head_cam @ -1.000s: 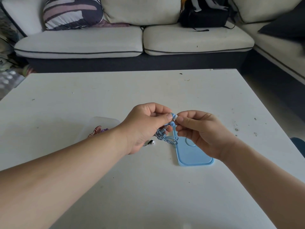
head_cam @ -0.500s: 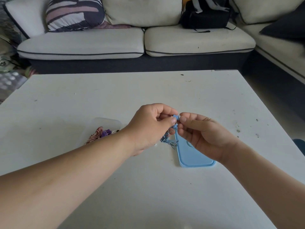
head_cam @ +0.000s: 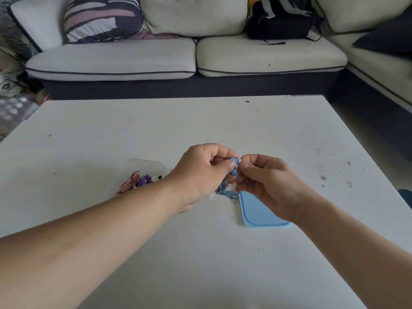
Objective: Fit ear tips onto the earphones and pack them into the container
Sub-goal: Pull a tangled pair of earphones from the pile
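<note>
My left hand [head_cam: 201, 172] pinches a blue earphone [head_cam: 234, 160] above the middle of the white table [head_cam: 200, 121]. Its coiled blue cable [head_cam: 226, 192] hangs down between my hands. My right hand [head_cam: 265, 184] pinches a small white ear tip [head_cam: 239, 161] against the earphone's end. A clear container [head_cam: 146, 165] lies to the left, partly behind my left forearm, holding a red-white corded earphone [head_cam: 130, 182] and a purple one [head_cam: 145, 179]. A light blue lid [head_cam: 258, 214] lies flat under my right hand.
A white sofa [head_cam: 189, 61] stands beyond the table's far edge, with a striped cushion [head_cam: 102, 16] and a black bag [head_cam: 278, 21] on it. Small crumbs dot the table's right side. A tiny white piece [head_cam: 210, 195] lies under my left hand.
Both hands stayed together over the table, with my fingers shifting slightly on the earphone and ear tip. The view tilted a little, showing more of the container at the left.
</note>
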